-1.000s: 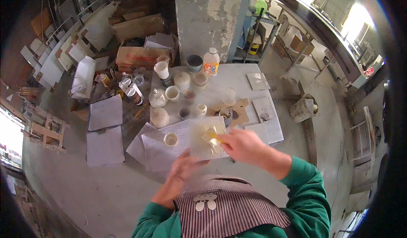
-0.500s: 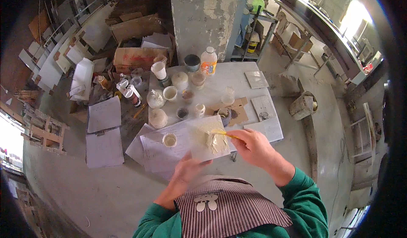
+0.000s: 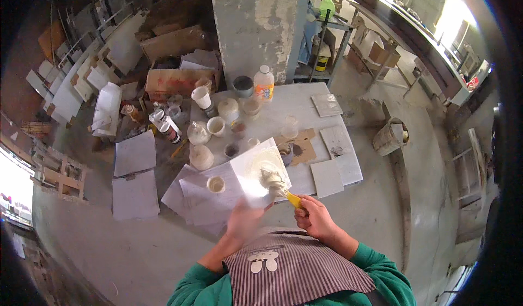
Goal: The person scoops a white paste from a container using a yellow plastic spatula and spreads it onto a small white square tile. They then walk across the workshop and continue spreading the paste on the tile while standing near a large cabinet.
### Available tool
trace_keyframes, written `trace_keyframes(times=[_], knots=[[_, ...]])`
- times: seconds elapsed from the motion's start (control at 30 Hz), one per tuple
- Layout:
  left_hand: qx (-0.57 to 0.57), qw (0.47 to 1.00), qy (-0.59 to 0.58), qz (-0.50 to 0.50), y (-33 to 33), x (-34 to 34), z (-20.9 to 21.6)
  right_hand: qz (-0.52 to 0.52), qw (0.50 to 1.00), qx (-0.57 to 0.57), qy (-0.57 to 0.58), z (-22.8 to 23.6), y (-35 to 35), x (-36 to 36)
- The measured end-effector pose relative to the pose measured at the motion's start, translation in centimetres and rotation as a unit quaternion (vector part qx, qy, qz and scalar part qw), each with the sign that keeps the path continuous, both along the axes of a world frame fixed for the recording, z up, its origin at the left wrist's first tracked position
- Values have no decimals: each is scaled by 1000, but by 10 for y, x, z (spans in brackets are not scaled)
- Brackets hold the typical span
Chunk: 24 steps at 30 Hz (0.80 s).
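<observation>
My left hand (image 3: pixel 244 219), partly smeared by motion, grips the near left edge of a white square board (image 3: pixel 245 176). Cream-coloured paste (image 3: pixel 271 178) lies on the board, spread thin in one area and heaped thicker in the middle. In my right hand (image 3: pixel 315 216) is a yellow scraper (image 3: pixel 294 200), pinched by its handle. Paste coats its front end, so the blade's shape is hidden. That end rests in the heap on the board, which is held tilted above the table's front edge.
On the grey table (image 3: pixel 302 96) stand several cups and jars, a bottle with an orange label (image 3: pixel 264 83) and a cup of pale paste (image 3: pixel 216 184) on paper sheets (image 3: pixel 190 197). Flat square panels (image 3: pixel 327 178) lie along the right side. A bucket (image 3: pixel 389 137) stands on the floor beyond.
My right hand has moved down and toward me, turning the scraper so its broad yellow side shows. The board has turned and shifted slightly left, uncovering a white panel on the table.
</observation>
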State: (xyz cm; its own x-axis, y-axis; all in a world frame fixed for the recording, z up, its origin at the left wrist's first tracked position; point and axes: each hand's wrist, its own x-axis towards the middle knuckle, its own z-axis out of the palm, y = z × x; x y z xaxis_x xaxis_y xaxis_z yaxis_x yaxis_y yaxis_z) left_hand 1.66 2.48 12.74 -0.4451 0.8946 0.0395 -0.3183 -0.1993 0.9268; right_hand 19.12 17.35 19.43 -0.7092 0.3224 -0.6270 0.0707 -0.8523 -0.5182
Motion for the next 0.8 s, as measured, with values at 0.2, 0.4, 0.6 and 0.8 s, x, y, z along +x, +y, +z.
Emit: trace_keyframes(times=[0.2, 0.4, 0.6, 0.8], knots=[[-103, 993, 58, 6, -1, 2, 4, 1, 999, 14, 40, 3, 3, 2], [-105, 992, 67, 2, -4, 2, 9, 14, 998, 45, 49, 6, 7, 1], [-140, 978, 155, 4, -10, 0, -17, 17, 997, 60, 50, 11, 9, 0], [-222, 951, 212, -18, -13, -1, -30, 12, 996, 67, 49, 11, 9, -3]])
